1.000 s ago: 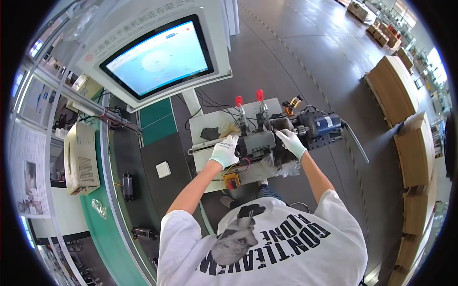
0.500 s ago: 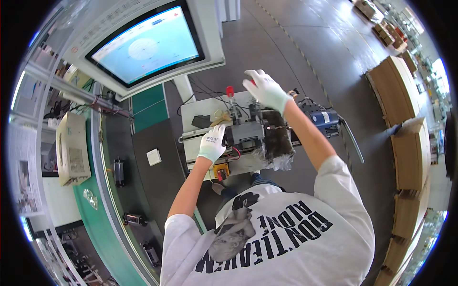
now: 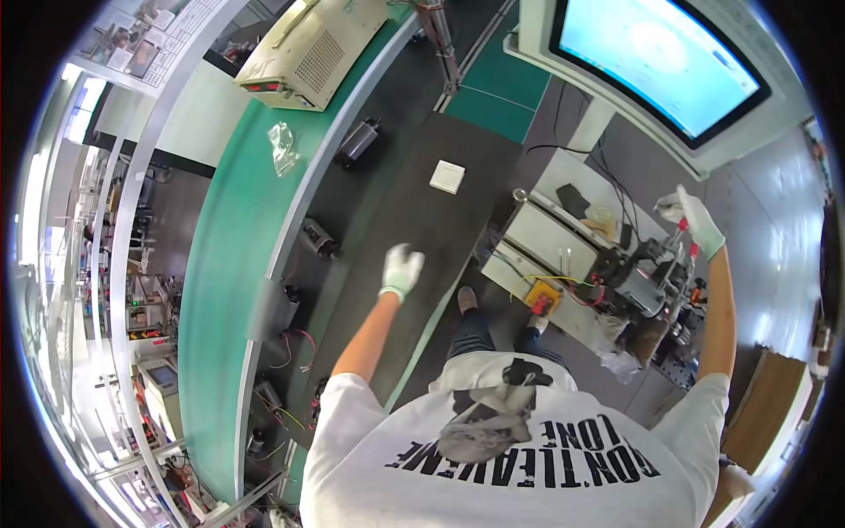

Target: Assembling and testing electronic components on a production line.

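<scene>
While holding the gloved left hand (image 3: 402,270) above the dark bench surface (image 3: 387,198), well apart from the pale fixture table (image 3: 534,232), showed its fingers loosely bent, about half open; owing to blur, could not make out any object within. Set the gloved right hand (image 3: 702,225) at the red clamp handles (image 3: 694,251), fingers partly curled; could not tell a firm grip from light contact. Located the grey cylindrical workpiece (image 3: 641,292) on the fixture table, near the clamp handles. Included also: clear plastic film (image 3: 622,363) near the workpiece and a yellow box (image 3: 546,300) at the table's edge.
</scene>
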